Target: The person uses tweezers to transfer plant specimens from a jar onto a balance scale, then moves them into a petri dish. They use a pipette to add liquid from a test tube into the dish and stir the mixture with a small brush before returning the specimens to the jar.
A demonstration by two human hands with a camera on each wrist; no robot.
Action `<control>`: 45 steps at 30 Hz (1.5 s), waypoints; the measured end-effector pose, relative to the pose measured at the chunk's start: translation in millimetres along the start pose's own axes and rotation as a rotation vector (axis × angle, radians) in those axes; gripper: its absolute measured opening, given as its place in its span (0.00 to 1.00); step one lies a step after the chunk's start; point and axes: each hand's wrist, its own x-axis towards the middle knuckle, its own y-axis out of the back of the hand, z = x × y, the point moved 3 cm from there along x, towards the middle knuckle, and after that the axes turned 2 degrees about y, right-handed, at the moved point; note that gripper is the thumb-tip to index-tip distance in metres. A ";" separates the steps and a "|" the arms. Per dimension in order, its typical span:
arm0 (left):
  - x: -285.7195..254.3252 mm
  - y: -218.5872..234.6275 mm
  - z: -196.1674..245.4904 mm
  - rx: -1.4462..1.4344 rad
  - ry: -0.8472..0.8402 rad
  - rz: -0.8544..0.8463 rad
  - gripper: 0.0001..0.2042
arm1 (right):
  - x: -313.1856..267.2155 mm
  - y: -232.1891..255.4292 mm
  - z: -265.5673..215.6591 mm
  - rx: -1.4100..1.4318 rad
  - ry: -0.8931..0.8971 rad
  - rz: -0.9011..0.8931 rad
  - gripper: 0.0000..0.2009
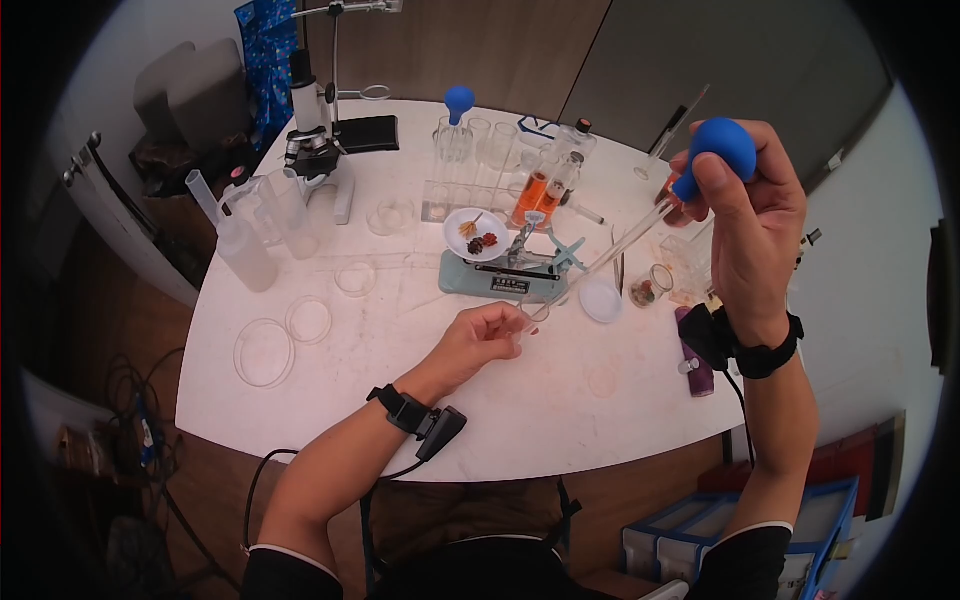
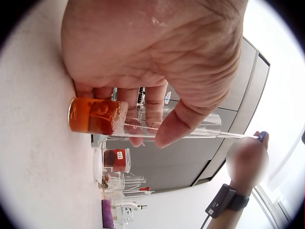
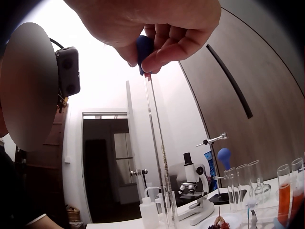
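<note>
Low over the near middle of the white table, my left hand (image 1: pixel 470 345) grips a flat-bottomed clear glass tube (image 2: pixel 212 123), thumb on one side and fingers on the other. Orange liquid (image 2: pixel 90 116) topped with bubbles fills its lower part, and its base is right at the tabletop. Raised at the right, my right hand (image 1: pixel 760 225) pinches a blue rubber bulb (image 1: pixel 724 150) between thumb and fingers. From the bulb a long, thin glass pipette (image 1: pixel 625 243) slants down to the left, its lower end inside the tube.
A pale green balance (image 1: pixel 490 280) stands just beyond my left hand, its white pan (image 1: pixel 455 250) bearing dried plant pieces. Behind are a test tube rack (image 1: pixel 435 190) and a microscope (image 1: pixel 310 120). Glass dishes (image 1: pixel 264 353) and plastic bottles (image 1: pixel 247 262) lie left; a purple cylinder (image 1: pixel 697 365) lies right.
</note>
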 end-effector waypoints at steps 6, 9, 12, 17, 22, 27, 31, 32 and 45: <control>0.0 -0.5 0.6 0.003 -0.002 0.000 0.13 | -0.4 -0.8 2.0 0.001 0.009 -0.009 0.09; 0.3 -0.7 0.4 0.005 -0.001 0.001 0.14 | -0.4 -1.1 1.7 0.002 0.016 -0.012 0.09; -0.1 -1.0 1.3 0.012 0.004 0.003 0.14 | -0.5 -1.3 1.6 0.003 0.023 -0.015 0.09; -0.8 -1.3 2.3 0.018 0.011 0.004 0.14 | -0.8 -2.8 2.3 0.012 0.038 -0.017 0.08; 0.2 0.5 -0.4 0.022 0.005 -0.001 0.14 | -0.4 -3.2 4.2 -0.004 0.043 -0.020 0.07; 0.5 0.3 0.0 0.023 0.005 -0.001 0.14 | 0.9 -3.1 3.7 -0.021 0.060 -0.024 0.07; 0.7 0.0 -0.4 0.011 0.003 0.000 0.14 | 5.3 0.6 -0.4 -0.055 0.113 -0.010 0.06; 0.9 0.2 -0.9 0.007 0.000 -0.002 0.14 | 6.7 2.2 -2.3 -0.064 0.134 -0.006 0.06; 0.7 0.8 -2.3 0.000 -0.016 -0.004 0.14 | 15.8 25.5 -32.6 -0.142 0.232 0.063 0.11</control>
